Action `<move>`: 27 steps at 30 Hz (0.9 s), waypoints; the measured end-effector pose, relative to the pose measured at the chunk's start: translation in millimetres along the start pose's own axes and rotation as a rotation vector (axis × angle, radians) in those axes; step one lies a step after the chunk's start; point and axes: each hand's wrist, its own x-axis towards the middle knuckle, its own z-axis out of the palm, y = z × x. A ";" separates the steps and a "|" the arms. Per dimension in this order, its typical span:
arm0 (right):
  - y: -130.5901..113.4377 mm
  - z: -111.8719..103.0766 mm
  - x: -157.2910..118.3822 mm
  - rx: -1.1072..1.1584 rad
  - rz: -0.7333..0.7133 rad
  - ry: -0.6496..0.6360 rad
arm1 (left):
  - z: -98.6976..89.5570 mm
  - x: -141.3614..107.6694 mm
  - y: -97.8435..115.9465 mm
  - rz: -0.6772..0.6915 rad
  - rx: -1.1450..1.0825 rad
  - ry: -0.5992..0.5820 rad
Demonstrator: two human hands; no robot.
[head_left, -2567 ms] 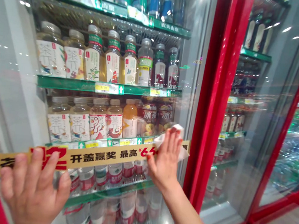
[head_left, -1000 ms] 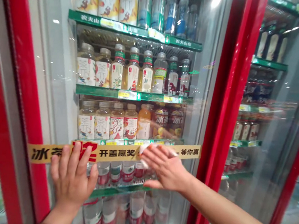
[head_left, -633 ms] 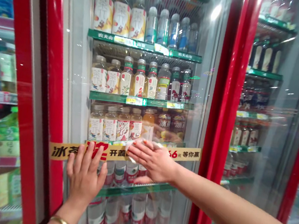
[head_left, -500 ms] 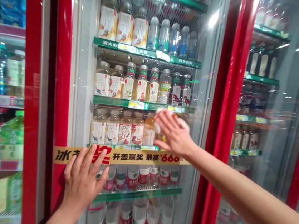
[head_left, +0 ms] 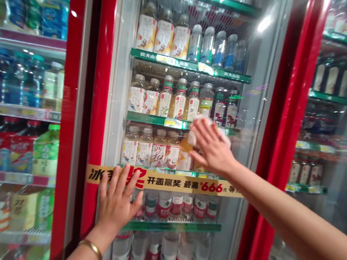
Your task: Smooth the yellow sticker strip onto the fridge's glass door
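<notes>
My right hand (head_left: 212, 147) lies against the glass door (head_left: 256, 114) with a white cloth (head_left: 225, 139) under its palm and fingers, pressed on the pane at the height of the third shelf. The cloth shows past the fingertips and along the back edge of the hand. My left hand (head_left: 120, 201) rests on the door lower down, fingers spread over a gold strip (head_left: 161, 181) with printed characters. Nothing is in it, and a gold bracelet (head_left: 92, 251) circles the wrist. Behind the pane, tea bottles (head_left: 131, 147) stand in a row, some hidden by my right hand.
Red door frames (head_left: 100, 96) border the pane on both sides. Green-edged shelves (head_left: 171, 226) inside carry several drink bottles (head_left: 168, 252). Another cooler (head_left: 19, 112) with bottles stands to the left, and a further one (head_left: 330, 98) to the right. Light reflects on the glass.
My view has turned left, so the door and shelves sit farther right. Relative to the pane, my right hand has slid slightly up and left with the cloth. My left hand stays near the same spot.
</notes>
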 end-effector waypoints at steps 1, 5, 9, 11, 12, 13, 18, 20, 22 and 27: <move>11.5 -3.0 24.4 -0.037 0.188 0.079 | -0.4 0.0 0.8 0.007 0.006 0.007; -20.5 11.8 85.5 -0.018 0.270 0.158 | -0.2 -3.6 1.5 -0.025 0.017 0.042; -87.0 33.6 78.3 0.130 -0.559 -0.135 | 1.5 -6.2 0.3 -0.109 0.023 0.059; -79.4 26.6 89.7 0.119 -0.639 -0.167 | 1.7 -5.2 0.6 -0.101 0.039 0.049; -66.1 19.0 103.8 0.087 -0.553 -0.132 | 1.6 -4.4 1.0 -0.092 0.047 0.041; -50.4 10.8 121.9 0.047 -0.414 -0.078 | 1.4 -3.6 1.3 -0.086 0.055 0.036; -44.7 9.8 171.1 -0.031 0.126 0.167 | 1.3 -3.0 0.2 -0.084 0.053 0.063; -82.8 31.4 140.7 -0.032 -0.166 0.071 | 1.6 -3.9 -1.1 -0.078 0.036 0.080; -109.0 49.7 95.3 -0.016 -0.586 -0.063 | 1.7 -4.4 -1.7 -0.077 0.010 0.092; -31.7 20.1 29.9 -0.041 -0.104 0.077 | 0.3 -4.7 0.3 -0.095 0.011 0.075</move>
